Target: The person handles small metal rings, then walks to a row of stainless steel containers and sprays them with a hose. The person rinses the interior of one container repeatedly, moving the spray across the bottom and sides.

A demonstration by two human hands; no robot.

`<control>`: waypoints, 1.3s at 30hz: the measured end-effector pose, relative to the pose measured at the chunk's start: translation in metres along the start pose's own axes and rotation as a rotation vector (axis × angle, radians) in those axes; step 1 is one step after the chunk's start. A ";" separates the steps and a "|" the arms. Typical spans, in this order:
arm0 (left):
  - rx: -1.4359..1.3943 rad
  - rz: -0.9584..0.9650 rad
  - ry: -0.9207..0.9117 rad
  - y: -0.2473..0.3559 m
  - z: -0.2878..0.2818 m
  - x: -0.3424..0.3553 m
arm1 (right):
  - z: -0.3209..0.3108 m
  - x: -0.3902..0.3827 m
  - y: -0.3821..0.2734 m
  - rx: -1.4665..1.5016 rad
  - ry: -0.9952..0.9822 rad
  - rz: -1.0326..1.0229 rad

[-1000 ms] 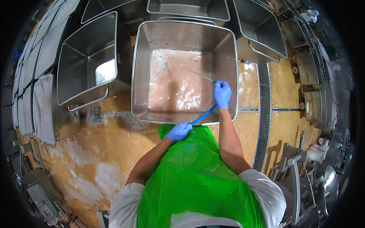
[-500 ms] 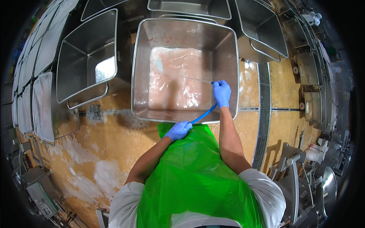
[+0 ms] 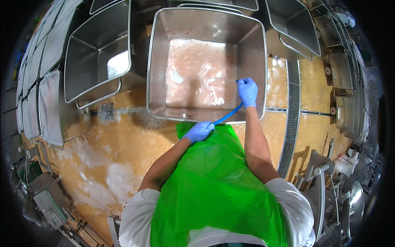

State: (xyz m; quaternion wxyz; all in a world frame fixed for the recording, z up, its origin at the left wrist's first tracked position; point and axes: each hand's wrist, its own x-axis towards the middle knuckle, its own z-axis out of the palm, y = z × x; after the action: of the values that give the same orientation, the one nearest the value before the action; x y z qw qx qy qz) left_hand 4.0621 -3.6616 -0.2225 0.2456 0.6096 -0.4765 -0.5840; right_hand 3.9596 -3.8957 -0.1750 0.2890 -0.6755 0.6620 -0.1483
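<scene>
Both my hands wear blue gloves and hold a blue hose (image 3: 228, 116) over the near side of a deep metal tub (image 3: 252, 53). Above the tub's right part, my right hand (image 3: 248, 93) is closed round the hose close to its end. A thin stream runs leftward from that end into the tub. My left hand (image 3: 199, 131) grips the hose farther back, just outside the near rim and in front of my green apron (image 3: 214, 181). Murky pinkish liquid (image 3: 193, 88) with white, foamy-looking patches covers the tub's bottom.
Another metal tub (image 3: 98, 49) stands close on the left, and one more (image 3: 294, 24) at the far right. A floor drain grate (image 3: 291, 111) runs along the right. White foam (image 3: 121, 179) lies on the yellow-brown floor. Covered bins (image 3: 51, 107) line the left side.
The whole view has shifted, so the tub sits higher and slightly farther right. Both hands keep their grip on the hose, and the ripples in the liquid have changed.
</scene>
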 end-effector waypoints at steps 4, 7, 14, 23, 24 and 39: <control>0.002 -0.026 0.016 0.000 0.002 0.000 | 0.002 -0.002 0.003 0.020 0.049 -0.044; -0.024 -0.034 0.023 0.001 0.002 0.000 | 0.003 0.001 0.009 -0.019 0.016 -0.050; -0.008 -0.027 0.005 -0.007 0.004 0.004 | -0.001 -0.003 0.004 -0.184 0.009 -0.046; -0.025 -0.110 -0.021 0.004 0.000 0.003 | -0.004 -0.006 0.001 -0.302 0.121 -0.025; -0.021 -0.107 -0.028 0.006 -0.001 0.003 | -0.005 -0.006 0.002 -0.332 0.127 -0.018; -0.006 -0.073 -0.086 0.034 -0.001 0.016 | -0.038 -0.011 0.024 -0.255 0.286 0.141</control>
State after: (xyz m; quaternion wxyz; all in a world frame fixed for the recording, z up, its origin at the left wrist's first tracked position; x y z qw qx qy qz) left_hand 4.0509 -3.6900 -0.2004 0.2050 0.6001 -0.4623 -0.6198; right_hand 3.9172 -3.8917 -0.1569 0.1136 -0.6306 0.7554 -0.1372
